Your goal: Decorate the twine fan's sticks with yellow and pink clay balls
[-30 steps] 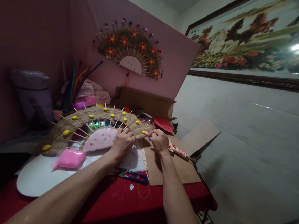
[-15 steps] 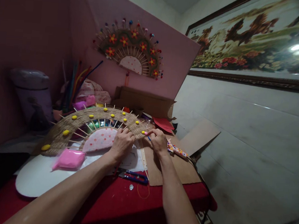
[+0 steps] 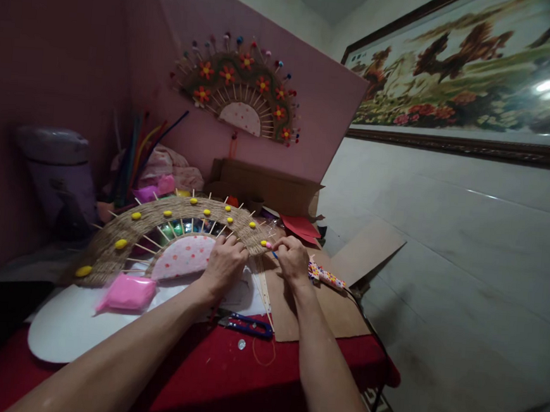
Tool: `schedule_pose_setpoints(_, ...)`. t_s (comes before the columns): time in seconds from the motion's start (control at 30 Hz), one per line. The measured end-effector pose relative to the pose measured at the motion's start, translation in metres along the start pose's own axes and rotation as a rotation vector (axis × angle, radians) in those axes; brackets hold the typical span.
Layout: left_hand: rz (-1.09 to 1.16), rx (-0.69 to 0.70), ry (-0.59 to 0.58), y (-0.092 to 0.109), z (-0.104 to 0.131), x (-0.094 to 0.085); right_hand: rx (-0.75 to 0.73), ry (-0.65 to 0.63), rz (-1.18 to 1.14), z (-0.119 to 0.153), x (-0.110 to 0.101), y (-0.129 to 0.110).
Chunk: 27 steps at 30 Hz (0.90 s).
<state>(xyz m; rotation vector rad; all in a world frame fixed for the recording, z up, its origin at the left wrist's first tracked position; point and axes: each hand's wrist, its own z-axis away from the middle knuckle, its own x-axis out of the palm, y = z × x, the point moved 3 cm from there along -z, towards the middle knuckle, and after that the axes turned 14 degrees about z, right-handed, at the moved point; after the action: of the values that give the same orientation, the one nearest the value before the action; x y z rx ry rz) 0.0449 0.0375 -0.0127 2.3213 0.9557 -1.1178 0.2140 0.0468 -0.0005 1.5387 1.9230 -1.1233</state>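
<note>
A woven twine fan [image 3: 147, 221] with thin wooden sticks and several yellow clay dots [image 3: 120, 244] lies across the table. My left hand [image 3: 226, 264] is closed on the fan's inner edge, beside its pale spotted half-round centre [image 3: 185, 256]. At the fan's right end, my right hand [image 3: 290, 259] has its fingers bent together. Their tips touch a small pink clay piece [image 3: 269, 245] next to a yellow dot. A blue tip [image 3: 275, 255] shows just under these fingers; its other end is hidden behind the hand. A bagged pink clay block [image 3: 128, 292] lies near the fan's left half.
Blue-handled snips [image 3: 246, 325] and a small round disc [image 3: 242, 344] lie on the red cloth [image 3: 223, 380]. To the right are a cardboard sheet [image 3: 337, 316] and a flower-patterned object [image 3: 326, 275] with a cord. A finished fan [image 3: 243, 92] hangs on the pink board behind.
Almost nothing has moved. Both hands keep their places on the fan, with the right fingertips shifted only very slightly at the pink piece.
</note>
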Motion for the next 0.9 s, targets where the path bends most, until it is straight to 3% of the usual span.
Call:
schedule_pose_setpoints(0.57, 0.001, 0.007, 0.034, 0.0004, 0.0004, -0.0003, -0.007, 0.001, 0.027, 0.0003, 0.0052, 0.0004)
schedule_pose_setpoints(0.77, 0.009, 0.001, 0.016, 0.0, 0.0003, 0.0001, 0.112, 0.017, 0.043, 0.002, 0.0024, 0.0015)
schedule_pose_setpoints(0.9, 0.021, -0.006, 0.021, -0.0004, 0.0001, 0.0008, 0.081, -0.02, 0.022, 0.0032, 0.0041, -0.002)
